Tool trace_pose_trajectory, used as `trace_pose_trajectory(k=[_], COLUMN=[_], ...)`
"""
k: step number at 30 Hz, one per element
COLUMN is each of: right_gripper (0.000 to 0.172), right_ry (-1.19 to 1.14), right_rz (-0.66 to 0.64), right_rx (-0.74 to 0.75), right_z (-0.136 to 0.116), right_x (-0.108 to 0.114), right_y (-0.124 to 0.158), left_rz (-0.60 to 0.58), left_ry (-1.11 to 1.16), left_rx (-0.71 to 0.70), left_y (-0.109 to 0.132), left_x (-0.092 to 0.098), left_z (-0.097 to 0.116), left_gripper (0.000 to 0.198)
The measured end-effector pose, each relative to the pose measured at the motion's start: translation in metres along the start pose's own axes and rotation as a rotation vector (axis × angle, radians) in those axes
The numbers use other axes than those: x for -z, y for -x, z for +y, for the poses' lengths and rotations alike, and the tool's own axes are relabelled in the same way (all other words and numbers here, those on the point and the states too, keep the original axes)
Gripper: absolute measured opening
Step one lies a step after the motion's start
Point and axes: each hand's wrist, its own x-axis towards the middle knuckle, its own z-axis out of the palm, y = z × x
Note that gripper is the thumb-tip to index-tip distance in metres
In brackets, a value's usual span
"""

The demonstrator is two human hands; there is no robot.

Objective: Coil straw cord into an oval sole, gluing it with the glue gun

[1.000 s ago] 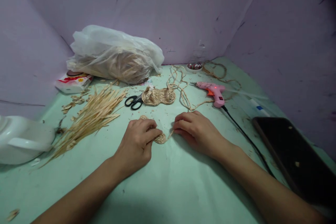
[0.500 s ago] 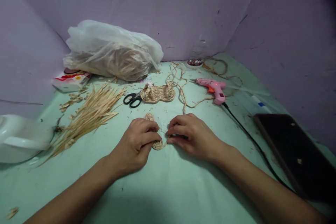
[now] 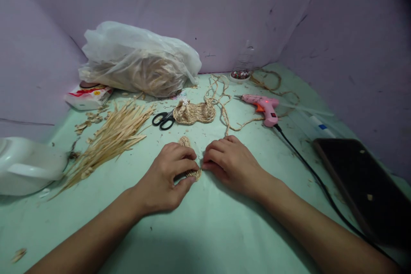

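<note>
A small coiled piece of braided straw cord lies on the table, partly covered by my left hand. The fingers and thumb of that hand are closed on the coil, holding it against the surface. Just to the right, my right hand pinches the cord's strand at the coil's edge; its fingertips nearly meet those of my left hand. Loose braided cord runs away behind my right hand. Beyond both hands is a finished-looking woven sole shape with a raised strap, beside black-handled scissors.
A pink glue gun with a black cable sits right of centre, near a dark phone-like slab. Straw strips, a white jug and a small box are left. At the back are a plastic bag and a bead container.
My right hand has moved slightly left toward the coil, drawing the strand in. My left thumb has shifted forward onto the coil's near end.
</note>
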Motion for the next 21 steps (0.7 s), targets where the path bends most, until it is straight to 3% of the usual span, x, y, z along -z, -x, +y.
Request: trace_pose_trajectory(k=[10, 13, 15, 17, 19, 21], right_gripper=[0.013, 0.013, 0.015, 0.016, 0.016, 0.016], right_ry=[-0.003, 0.008, 0.009, 0.006, 0.009, 0.013], right_rz=[0.028, 0.011, 0.003, -0.001, 0.001, 0.005], right_rx=[0.012, 0.013, 0.011, 0.011, 0.01, 0.012], right_z=[-0.002, -0.003, -0.003, -0.003, -0.004, -0.004], right_x=[-0.005, -0.004, -0.004, -0.004, -0.004, -0.006], right_y=[-0.003, -0.003, -0.003, -0.004, -0.004, -0.005], left_rz=[-0.009, 0.082, 0.203, 0.248, 0.175, 0.09], left_ry=[0.041, 0.044, -0.05, -0.209, -0.366, -0.46], left_rx=[0.032, 0.119, 0.213, 0.349, 0.47, 0.496], left_y=[0.002, 0.005, 0.008, 0.011, 0.014, 0.016], left_x=[-0.001, -0.002, -0.004, -0.005, -0.006, -0.007], left_z=[0.0, 0.0, 0.002, 0.006, 0.012, 0.018], left_gripper=[0.012, 0.009, 0.006, 0.008, 0.018, 0.028])
